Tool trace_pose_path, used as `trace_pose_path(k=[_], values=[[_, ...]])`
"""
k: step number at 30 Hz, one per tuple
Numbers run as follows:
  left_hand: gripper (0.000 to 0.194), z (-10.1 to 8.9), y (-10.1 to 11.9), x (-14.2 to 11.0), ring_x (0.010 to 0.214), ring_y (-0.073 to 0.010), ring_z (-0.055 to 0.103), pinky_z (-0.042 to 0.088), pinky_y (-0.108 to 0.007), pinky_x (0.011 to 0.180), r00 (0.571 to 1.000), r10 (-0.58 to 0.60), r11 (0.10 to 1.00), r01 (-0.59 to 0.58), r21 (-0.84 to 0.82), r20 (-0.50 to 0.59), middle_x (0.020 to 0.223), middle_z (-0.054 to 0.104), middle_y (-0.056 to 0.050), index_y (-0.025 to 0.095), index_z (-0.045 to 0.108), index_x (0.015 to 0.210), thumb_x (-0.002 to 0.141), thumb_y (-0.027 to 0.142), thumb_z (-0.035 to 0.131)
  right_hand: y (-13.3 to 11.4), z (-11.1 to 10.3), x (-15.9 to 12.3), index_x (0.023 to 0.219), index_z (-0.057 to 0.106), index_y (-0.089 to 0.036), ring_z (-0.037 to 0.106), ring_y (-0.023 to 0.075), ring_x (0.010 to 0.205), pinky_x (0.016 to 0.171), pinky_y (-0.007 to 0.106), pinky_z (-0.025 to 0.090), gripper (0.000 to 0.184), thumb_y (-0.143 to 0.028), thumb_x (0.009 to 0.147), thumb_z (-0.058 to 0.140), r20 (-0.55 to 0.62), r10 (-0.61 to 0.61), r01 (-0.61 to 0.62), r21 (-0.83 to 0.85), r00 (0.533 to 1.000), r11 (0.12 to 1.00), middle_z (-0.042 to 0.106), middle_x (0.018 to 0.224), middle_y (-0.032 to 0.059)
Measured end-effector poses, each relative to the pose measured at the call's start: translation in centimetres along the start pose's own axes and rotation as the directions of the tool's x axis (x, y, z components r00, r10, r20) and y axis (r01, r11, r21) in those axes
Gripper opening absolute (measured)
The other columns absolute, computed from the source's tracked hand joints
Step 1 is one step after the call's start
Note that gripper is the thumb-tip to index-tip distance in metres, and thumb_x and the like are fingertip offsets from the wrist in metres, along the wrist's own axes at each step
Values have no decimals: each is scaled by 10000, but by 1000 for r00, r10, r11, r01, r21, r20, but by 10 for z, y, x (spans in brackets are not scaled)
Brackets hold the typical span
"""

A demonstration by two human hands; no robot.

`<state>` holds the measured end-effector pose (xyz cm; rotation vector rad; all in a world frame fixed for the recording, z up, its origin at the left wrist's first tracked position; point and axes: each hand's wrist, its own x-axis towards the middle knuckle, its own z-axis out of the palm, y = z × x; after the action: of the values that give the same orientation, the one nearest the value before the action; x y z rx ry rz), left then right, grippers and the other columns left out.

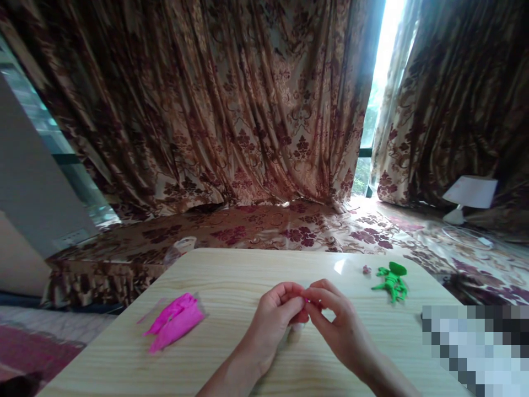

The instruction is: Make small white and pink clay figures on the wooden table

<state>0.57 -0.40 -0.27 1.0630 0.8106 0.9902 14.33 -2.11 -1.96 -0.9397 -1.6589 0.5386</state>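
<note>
Over the middle of the table, my left hand (281, 307) and my right hand (334, 315) meet at the fingertips. Both are closed in a pinch on a tiny bit of bright pink modelling clay (306, 301), mostly hidden by the fingers. Something small and pale (297, 327) shows just below my left fingers; its kind is unclear. To the left lies a larger mass of pink modelling clay (182, 321) on clear plastic wrapping. A green figure (392, 282) with thin limbs and a round, flat top lies at the right, beside a small pinkish lump (366, 269).
The light wood table (231, 270) has rounded far corners. Behind it runs a ledge with flowered cloth (264, 223) below patterned curtains (256, 110). A clear plastic bag (179, 248) sits past the far left corner. A white lamp (470, 193) stands at right. Blurred blocks cover the lower right.
</note>
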Motion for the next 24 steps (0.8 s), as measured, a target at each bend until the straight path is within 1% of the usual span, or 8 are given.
trace_pose_path(k=[4, 7, 9, 11, 14, 16, 20, 24], values=[[196, 0, 0, 0, 638, -125, 545, 412, -241, 603, 1000, 24, 999, -24, 34, 1, 698, 591, -38, 141, 606, 818, 750, 324, 586, -1, -3, 2, 829, 635, -202, 545, 137, 685, 604, 263, 463, 119, -182, 823, 518, -33, 6, -7, -37, 999, 999, 558, 783, 29], [266, -1, -1, 1, 601, -118, 518, 395, -236, 578, 999, 35, 998, -36, 61, 11, 646, 571, -35, 134, 604, 714, 766, 391, 560, -2, -5, 3, 811, 635, -201, 544, 141, 690, 605, 265, 464, 124, -201, 829, 512, -64, 5, -9, -53, 998, 999, 558, 782, 33], [279, -2, -2, 1, 585, -113, 508, 388, -235, 577, 999, 41, 995, -44, 86, 29, 618, 563, -32, 134, 602, 678, 760, 399, 567, -2, -5, 3, 794, 634, -197, 546, 140, 687, 600, 262, 464, 128, -200, 829, 510, -67, 4, -8, -50, 998, 999, 559, 775, 33], [268, -3, -3, 2, 581, -111, 508, 386, -235, 584, 998, 45, 994, -49, 100, 37, 617, 568, -33, 135, 606, 690, 757, 393, 575, -2, -4, 2, 798, 633, -195, 552, 138, 683, 593, 257, 466, 127, -192, 828, 509, -51, 8, -10, -35, 999, 999, 563, 766, 31], [252, -5, -4, 1, 583, -113, 512, 384, -238, 583, 999, 39, 994, -42, 100, 34, 630, 579, -40, 136, 610, 729, 756, 385, 577, -2, -1, 1, 914, 630, -199, 568, 138, 690, 595, 253, 479, 145, -187, 816, 524, -26, 16, -16, 5, 1000, 1000, 581, 808, 36], [248, -5, -3, 1, 590, -117, 515, 384, -240, 584, 999, 38, 994, -41, 99, 33, 641, 585, -44, 137, 607, 743, 761, 381, 570, -2, 0, 1, 951, 633, -203, 572, 139, 690, 597, 255, 484, 173, -190, 813, 529, -18, 16, -15, 15, 1000, 1000, 587, 833, 42], [284, -3, 0, -1, 601, -119, 515, 395, -245, 598, 998, 39, 996, -43, 73, 48, 657, 571, -41, 139, 602, 717, 770, 413, 547, -2, -1, 2, 852, 656, -202, 559, 141, 682, 596, 259, 475, 138, -195, 822, 521, -25, 1, -1, -18, 1000, 1000, 581, 785, 39], [321, -1, 0, -3, 590, -116, 506, 396, -240, 592, 999, 17, 997, -20, 78, 37, 648, 551, -30, 140, 605, 706, 753, 454, 555, -2, -3, 2, 819, 654, -199, 545, 139, 661, 582, 259, 464, 129, -199, 819, 525, -50, -13, 12, -30, 999, 999, 572, 759, 35]])
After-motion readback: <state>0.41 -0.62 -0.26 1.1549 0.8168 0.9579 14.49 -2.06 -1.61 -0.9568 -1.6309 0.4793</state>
